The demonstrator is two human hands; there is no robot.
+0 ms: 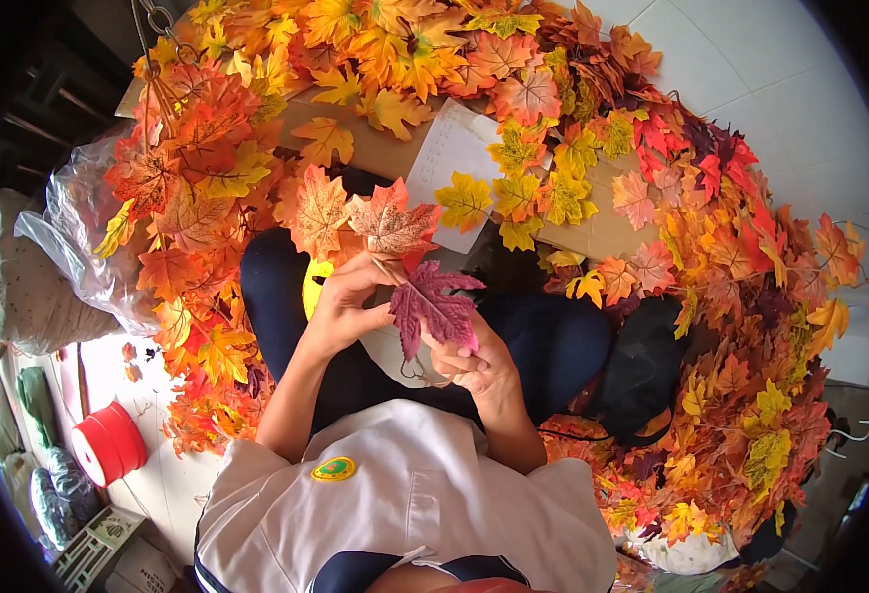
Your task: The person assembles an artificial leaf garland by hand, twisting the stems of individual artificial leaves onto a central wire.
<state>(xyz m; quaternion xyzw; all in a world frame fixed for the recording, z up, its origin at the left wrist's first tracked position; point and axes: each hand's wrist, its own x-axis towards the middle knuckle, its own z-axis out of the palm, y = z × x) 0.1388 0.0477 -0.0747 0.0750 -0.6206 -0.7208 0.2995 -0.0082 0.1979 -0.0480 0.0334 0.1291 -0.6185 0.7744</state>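
Note:
In front of my lap, my left hand [344, 304] is closed, pinching the stems of artificial maple leaves. Two of them, a peach-orange leaf [318, 210] and a red-pink leaf [393, 219], fan out above its fingers. Between my hands a dark purple maple leaf [433, 301] spreads out, its upper left end close to my left fingertips. Against the lower side of that purple leaf, my right hand [481, 362] is closed with curled fingers. The leaf hides part of its fingertips, and a thin wire or stem [413, 372] dangles beside them.
Heaps of orange, red and yellow artificial leaves [731, 247] curve around me. Ahead lie cardboard [598, 198] and a white paper sheet [449, 158]. At left are a clear plastic bag [93, 227], a red spool [108, 444] and a hanging metal chain [158, 20].

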